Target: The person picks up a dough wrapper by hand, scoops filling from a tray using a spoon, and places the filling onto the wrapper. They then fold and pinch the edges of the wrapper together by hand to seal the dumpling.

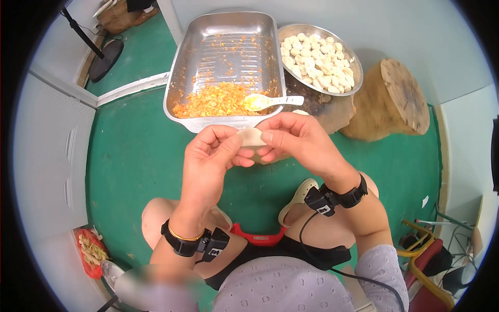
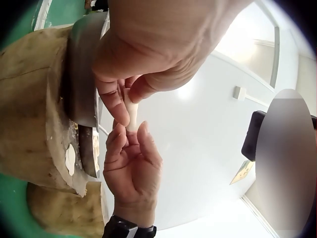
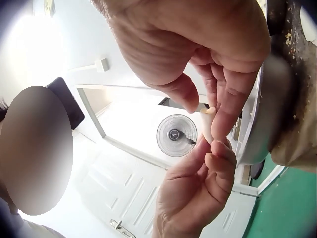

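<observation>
In the head view, both hands meet over the near edge of the metal pan, with a pale folded dumpling (image 1: 251,137) between them. The left hand (image 1: 205,158) pinches one end of it between thumb and fingers. At the other end, the right hand (image 1: 301,140) has its thumb and index finger at the dough's edge. Seen from the right wrist, the dumpling (image 3: 208,123) shows a small gap at its end with yellowish filling. Orange-yellow filling (image 1: 213,101) lies heaped in the near part of the pan (image 1: 174,78), and a white spoon (image 1: 283,101) rests in it.
A round metal bowl (image 1: 356,65) of finished dumplings (image 1: 317,60) stands behind, right of the pan. A round wrapper (image 2: 71,159) lies on the wooden stump (image 2: 29,94) under the pan. Another stump (image 1: 384,104) stands at right. A red stool (image 1: 258,238) shows between the legs.
</observation>
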### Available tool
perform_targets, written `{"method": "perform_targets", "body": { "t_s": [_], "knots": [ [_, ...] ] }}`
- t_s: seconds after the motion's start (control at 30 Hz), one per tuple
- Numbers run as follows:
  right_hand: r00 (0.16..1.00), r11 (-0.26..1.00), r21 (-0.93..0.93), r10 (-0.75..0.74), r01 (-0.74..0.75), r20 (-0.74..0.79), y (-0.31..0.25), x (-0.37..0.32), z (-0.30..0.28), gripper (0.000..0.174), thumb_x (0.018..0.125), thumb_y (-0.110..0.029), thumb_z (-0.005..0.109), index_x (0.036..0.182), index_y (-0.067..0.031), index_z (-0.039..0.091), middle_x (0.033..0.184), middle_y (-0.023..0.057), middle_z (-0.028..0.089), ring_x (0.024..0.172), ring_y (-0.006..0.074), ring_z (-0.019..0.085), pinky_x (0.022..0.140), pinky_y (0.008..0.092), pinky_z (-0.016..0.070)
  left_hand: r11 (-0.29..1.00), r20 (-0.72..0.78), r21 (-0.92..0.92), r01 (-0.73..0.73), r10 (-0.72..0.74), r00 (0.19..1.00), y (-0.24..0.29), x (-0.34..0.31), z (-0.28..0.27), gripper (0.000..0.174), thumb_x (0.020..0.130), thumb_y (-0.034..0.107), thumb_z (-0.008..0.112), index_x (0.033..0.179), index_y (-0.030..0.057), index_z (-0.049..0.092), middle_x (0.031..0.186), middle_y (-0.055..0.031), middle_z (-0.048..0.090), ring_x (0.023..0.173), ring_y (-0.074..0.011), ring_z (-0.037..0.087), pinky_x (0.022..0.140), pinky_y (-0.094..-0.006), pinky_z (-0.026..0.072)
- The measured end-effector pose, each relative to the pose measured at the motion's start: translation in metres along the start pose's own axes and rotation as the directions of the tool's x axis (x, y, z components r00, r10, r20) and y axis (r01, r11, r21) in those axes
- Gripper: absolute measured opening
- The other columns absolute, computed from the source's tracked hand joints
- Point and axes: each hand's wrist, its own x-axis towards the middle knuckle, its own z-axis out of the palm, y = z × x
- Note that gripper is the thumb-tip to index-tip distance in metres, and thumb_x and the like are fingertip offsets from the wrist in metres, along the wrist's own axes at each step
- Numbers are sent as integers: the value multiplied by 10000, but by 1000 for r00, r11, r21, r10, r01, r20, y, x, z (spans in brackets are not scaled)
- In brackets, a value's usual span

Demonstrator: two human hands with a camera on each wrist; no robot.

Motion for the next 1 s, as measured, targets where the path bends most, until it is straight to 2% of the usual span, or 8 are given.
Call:
{"method": "perform_targets", "body": {
  "t_s": [0.03, 0.37, 0.43, 0.6, 0.7, 0.77, 0.83, 1.0],
  "knots": [
    [1000, 1000, -3, 2, -2, 7, 1, 0, 0, 178, 876, -121, 592, 970, 29, 590, 814, 64, 643, 709, 92, 627, 636, 216, 530, 998, 3, -58, -6, 6, 1000, -1, 0, -1, 96, 893, 51, 544, 930, -36, 562, 862, -133, 641, 707, -155, 638, 632, -252, 539],
    [997, 999, -36, -35, 33, -65, 7, -2, 6, 109, 849, -54, 601, 918, 30, 606, 775, 58, 640, 655, 77, 611, 577, 201, 524, 990, 43, -140, -28, 35, 998, 3, -4, 0, 129, 898, 39, 522, 1004, -33, 538, 873, -132, 636, 774, -175, 650, 667, -280, 553],
    [997, 996, -73, -60, 56, -51, 5, -4, 8, 101, 850, -53, 598, 905, 31, 609, 762, 52, 635, 647, 74, 606, 571, 203, 522, 999, 66, -9, -32, 32, 997, 3, -5, 1, 129, 883, 32, 544, 996, -28, 560, 869, -117, 637, 749, -155, 641, 642, -266, 543],
    [995, 966, -254, -75, 57, -63, 7, -7, 12, 100, 854, -60, 593, 879, 35, 612, 728, 31, 620, 630, 71, 593, 560, 214, 521, 999, 90, 50, 15, -19, 996, -1, -6, 0, 109, 861, 61, 600, 931, -23, 603, 835, -77, 638, 705, -114, 610, 611, -236, 518],
    [994, 977, -200, -93, 81, -49, 8, -6, 11, 118, 860, -71, 593, 916, 32, 609, 738, 30, 616, 637, 75, 593, 571, 216, 524, 1000, 62, 24, 7, -9, 998, 0, -5, 0, 103, 858, 60, 604, 922, -20, 606, 827, -75, 637, 698, -112, 606, 605, -236, 516],
    [994, 997, -45, -61, 57, -93, 5, -6, 11, 136, 862, -76, 596, 955, 22, 605, 767, 37, 621, 649, 80, 594, 581, 221, 528, 1000, 42, -4, -4, 4, 999, 2, -5, -1, 105, 859, 60, 603, 926, -20, 605, 830, -75, 636, 697, -112, 605, 608, -236, 515],
    [997, 998, -44, -46, 43, -68, 3, -5, 8, 148, 865, -79, 595, 974, 20, 600, 781, 45, 624, 656, 82, 595, 586, 224, 531, 999, -7, -43, -17, 17, 1000, 2, -4, -2, 102, 862, 57, 598, 928, -21, 604, 841, -79, 636, 705, -116, 605, 613, -236, 514],
    [999, 999, -42, -35, 34, -4, 5, -5, 8, 151, 866, -87, 596, 975, 18, 594, 792, 57, 631, 656, 84, 597, 581, 226, 534, 999, 11, -38, -37, 37, 999, 2, -6, -1, 105, 862, 52, 594, 934, -24, 601, 846, -86, 636, 715, -119, 606, 620, -237, 513]
  ]
}}
